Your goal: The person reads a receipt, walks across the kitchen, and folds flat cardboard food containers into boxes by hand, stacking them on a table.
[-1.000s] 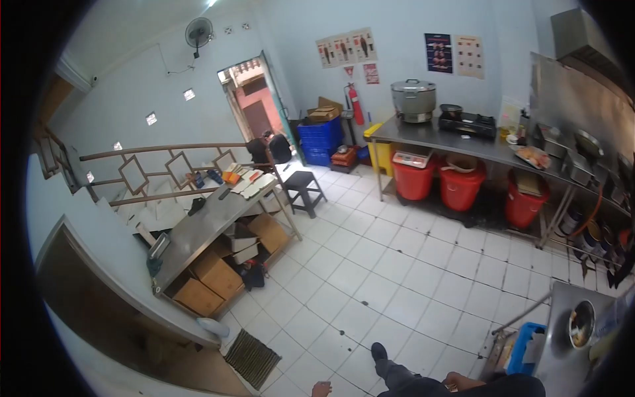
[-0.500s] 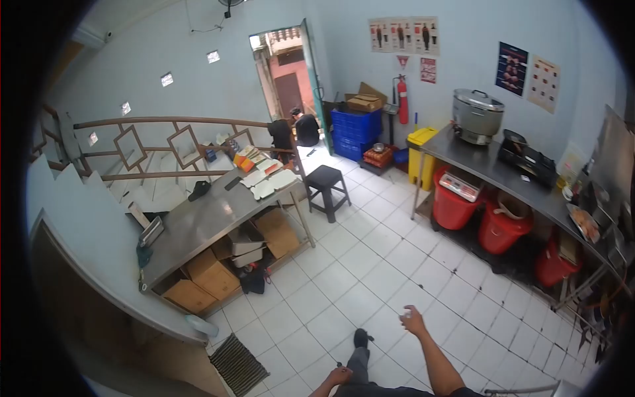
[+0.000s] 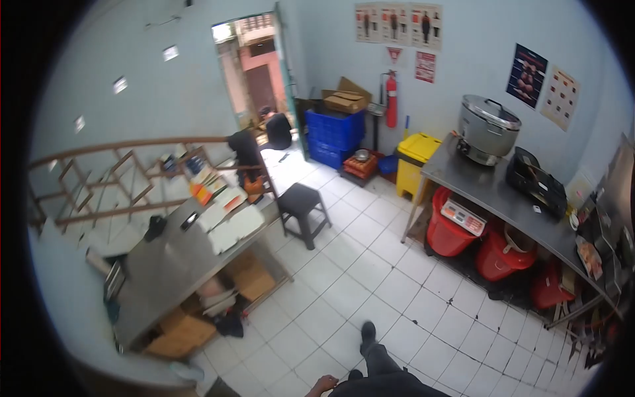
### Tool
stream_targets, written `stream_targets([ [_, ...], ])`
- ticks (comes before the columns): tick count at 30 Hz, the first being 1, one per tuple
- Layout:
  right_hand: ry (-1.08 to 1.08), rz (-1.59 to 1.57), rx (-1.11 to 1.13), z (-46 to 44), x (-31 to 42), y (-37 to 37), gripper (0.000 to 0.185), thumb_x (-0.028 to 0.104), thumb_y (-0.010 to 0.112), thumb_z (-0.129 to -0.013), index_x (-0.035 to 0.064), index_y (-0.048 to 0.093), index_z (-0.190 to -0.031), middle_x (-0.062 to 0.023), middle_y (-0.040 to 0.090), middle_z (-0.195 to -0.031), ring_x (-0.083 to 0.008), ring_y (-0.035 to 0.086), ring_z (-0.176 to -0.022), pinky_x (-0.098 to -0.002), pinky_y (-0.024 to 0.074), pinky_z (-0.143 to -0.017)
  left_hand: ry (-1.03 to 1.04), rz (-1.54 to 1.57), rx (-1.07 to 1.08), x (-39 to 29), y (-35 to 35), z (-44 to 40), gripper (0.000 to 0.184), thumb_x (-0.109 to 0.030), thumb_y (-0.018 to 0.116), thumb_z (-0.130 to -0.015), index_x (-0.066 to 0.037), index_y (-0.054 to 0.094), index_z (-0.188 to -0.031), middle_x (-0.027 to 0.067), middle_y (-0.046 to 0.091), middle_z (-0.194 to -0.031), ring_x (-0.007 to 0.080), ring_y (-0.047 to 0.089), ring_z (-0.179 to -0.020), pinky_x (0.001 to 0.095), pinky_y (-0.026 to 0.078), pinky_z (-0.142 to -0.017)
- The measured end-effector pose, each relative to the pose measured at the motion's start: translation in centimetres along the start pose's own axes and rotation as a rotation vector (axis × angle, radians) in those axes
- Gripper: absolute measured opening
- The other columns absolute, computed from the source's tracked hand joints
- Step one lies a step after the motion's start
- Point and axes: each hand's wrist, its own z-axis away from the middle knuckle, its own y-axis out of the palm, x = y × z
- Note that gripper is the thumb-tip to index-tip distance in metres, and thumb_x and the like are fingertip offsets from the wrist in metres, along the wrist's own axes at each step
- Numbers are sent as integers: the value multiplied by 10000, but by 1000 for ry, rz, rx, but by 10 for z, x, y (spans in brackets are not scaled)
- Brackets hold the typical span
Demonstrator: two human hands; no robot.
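The left hand (image 3: pixel 323 384) hangs low at the bottom edge of view, beside the person's leg (image 3: pixel 381 361) and over the tiled floor (image 3: pixel 325 292); it is small and blurred, so I cannot tell whether its fingers are loose or closed on something. The right hand is out of view, its state unknown. Well ahead of the left hand, and apart from it, the stool (image 3: pixel 301 198) stands upright on the floor, near the end of the steel surface (image 3: pixel 159 258). It looks like plastic, so it should be light, stiff and hardly fragile, perhaps slightly slick; its top edge, gripped at opposite sides, seems the surest hold. White sheets (image 3: pixel 233 231) on that surface would probably bend, and want support beneath.
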Motion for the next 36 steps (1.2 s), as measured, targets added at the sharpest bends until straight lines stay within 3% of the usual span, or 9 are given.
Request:
stream_targets([
  [7, -135, 91, 48, -97, 245, -117, 601, 490, 779, -789, -41, 686, -1055, -236, 724, -1014, -323, 732, -900, -431, 583, -792, 15, -117, -28, -82, -153, -146, 358, -411, 675, -893, -111, 744, -1076, 150, 733, -1083, 314, 699, -1008, 413, 550, -893],
  [10, -472, 29, -338, -167, 398, -212, 892, 526, 741, -787, 29, 434, -1461, -225, 564, -1400, -387, 552, -1286, -443, 483, -1045, 66, -227, -37, -123, -234, -217, 354, -426, 673, -886, -139, 748, -1079, 161, 721, -1135, 333, 683, -1064, 421, 538, -927],
  [16, -874, -285, -607, -141, 687, -423, 606, 274, 748, -790, 68, 530, -1316, -229, 669, -1153, -391, 640, -1092, -443, 522, -947, -89, 360, -121, -236, -359, -351, 383, -334, 669, -904, -13, 716, -1108, 194, 740, -1034, 345, 712, -979, 418, 562, -854],
  [22, -664, -428, -419, -199, 770, -496, 638, 315, 765, -782, 101, 520, -1331, -242, 670, -1155, -387, 653, -1082, -440, 522, -941, 231, -383, -136, -298, -450, -503, 464, -487, 595, -903, -88, 755, -1078, 197, 731, -1068, 398, 690, -1035, 442, 574, -848],
  [23, -704, -366, -536, -217, 756, -487, 606, 336, 748, -812, 62, 534, -1309, -190, 709, -944, -338, 702, -862, -432, 553, -805, 427, -577, -70, -296, -466, -541, 453, -472, 606, -897, -83, 755, -1075, 204, 725, -1070, 408, 688, -1021, 436, 571, -855],
  [24, -575, -260, -443, -237, 738, -469, 640, 360, 750, -804, 60, 534, -1326, -208, 704, -1009, -345, 698, -926, -432, 547, -846, -37, 112, -131, -318, -483, -553, 396, -423, 612, -907, -64, 752, -999, 209, 721, -1025, 407, 693, -955, 462, 569, -827],
  [27, -327, -25, -404, -313, 665, -434, 797, 451, 757, -759, 11, 527, -1383, -260, 582, -1364, -392, 572, -1268, -441, 457, -1076, 229, 216, -223, -383, -545, -609, 380, -370, 642, -926, 0, 724, -943, 214, 717, -954, 374, 696, -917, 482, 542, -835],
  [30, -88, -146, -205, -300, 631, -429, 697, 420, 746, -755, -45, 580, -1247, -264, 675, -1193, -414, 645, -1147, -471, 528, -972, 467, 273, -185, -588, -651, -607, 387, -343, 578, -1002, 5, 685, -1131, 183, 718, -1057, 325, 669, -1055, 416, 496, -939],
  [36, -42, -180, -115, -342, 650, -428, 576, 422, 742, -784, -13, 642, -1148, -271, 670, -1190, -395, 643, -1158, -489, 513, -965, 1795, 30, -373, -989, -879, -402, 185, -96, 578, -881, -3, 639, -1029, 172, 645, -1067, 324, 625, -901, 419, 503, -853],
])
